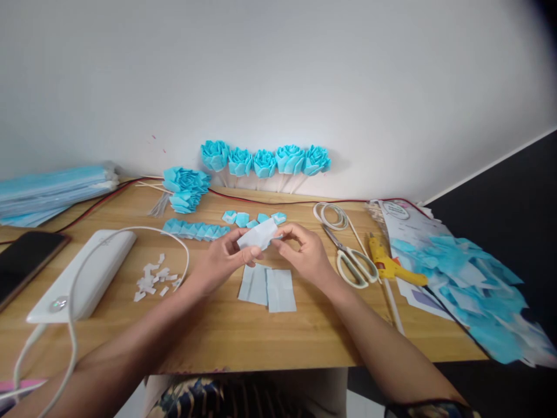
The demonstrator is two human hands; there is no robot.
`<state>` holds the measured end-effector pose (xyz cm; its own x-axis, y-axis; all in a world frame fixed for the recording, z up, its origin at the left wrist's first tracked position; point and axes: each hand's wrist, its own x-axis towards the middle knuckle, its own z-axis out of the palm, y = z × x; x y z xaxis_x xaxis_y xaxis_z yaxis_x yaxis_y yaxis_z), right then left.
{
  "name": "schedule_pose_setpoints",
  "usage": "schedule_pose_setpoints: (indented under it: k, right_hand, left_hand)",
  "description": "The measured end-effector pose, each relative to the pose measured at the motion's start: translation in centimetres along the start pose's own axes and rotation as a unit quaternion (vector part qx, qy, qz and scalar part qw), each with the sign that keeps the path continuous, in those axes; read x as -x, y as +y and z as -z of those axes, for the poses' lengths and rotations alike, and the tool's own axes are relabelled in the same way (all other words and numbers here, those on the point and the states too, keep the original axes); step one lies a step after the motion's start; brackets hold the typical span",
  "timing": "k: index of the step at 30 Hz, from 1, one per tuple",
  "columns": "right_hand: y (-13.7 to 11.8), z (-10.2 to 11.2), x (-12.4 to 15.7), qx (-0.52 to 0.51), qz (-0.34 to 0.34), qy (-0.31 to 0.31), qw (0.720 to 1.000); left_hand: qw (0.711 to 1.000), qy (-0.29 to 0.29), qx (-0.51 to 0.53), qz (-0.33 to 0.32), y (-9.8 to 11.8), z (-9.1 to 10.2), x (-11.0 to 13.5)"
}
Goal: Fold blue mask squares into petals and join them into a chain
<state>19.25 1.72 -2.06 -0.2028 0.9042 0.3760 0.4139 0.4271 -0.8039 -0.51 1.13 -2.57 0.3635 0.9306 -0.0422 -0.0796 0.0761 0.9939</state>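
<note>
Both my hands pinch a small pale-blue paper piece (260,235) above the wooden table (226,331). My left hand (224,259) grips its left end with thumb and fingers closed. My right hand (302,251) holds its right end the same way. Just below them lie two flat pale-blue paper rectangles (267,286). Behind my hands sit a few small folded blue petals (255,218) and a row of folded blue pieces (195,229).
Blue paper roses (264,161) lean on the wall, with a blue petal pile (186,187) left of them. Scissors (353,260), yellow glue gun (389,264) and blue scraps (470,284) lie right. A white power bank (89,273), white snippets (154,278), phone (24,258), stacked blue sheets (47,191) lie left.
</note>
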Motion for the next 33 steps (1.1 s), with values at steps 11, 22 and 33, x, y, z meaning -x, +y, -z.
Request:
schedule_pose_setpoints:
  k: [11,22,33]
  right_hand:
    - [-0.02,-0.16,0.04,-0.066,-0.032,-0.029,0.997]
    - [-0.24,0.29,0.03,-0.082,-0.085,-0.112,0.987]
    - [0.48,-0.17,0.39,-0.104,-0.066,-0.083,0.989]
  left_hand:
    - [0.997,0.071,0.006,0.016,-0.03,-0.45,-0.43]
    - [0.978,0.114,-0.163,-0.066,-0.48,-0.47,0.22]
    - [0.998,0.037,0.041,0.002,-0.35,-0.30,-0.26]
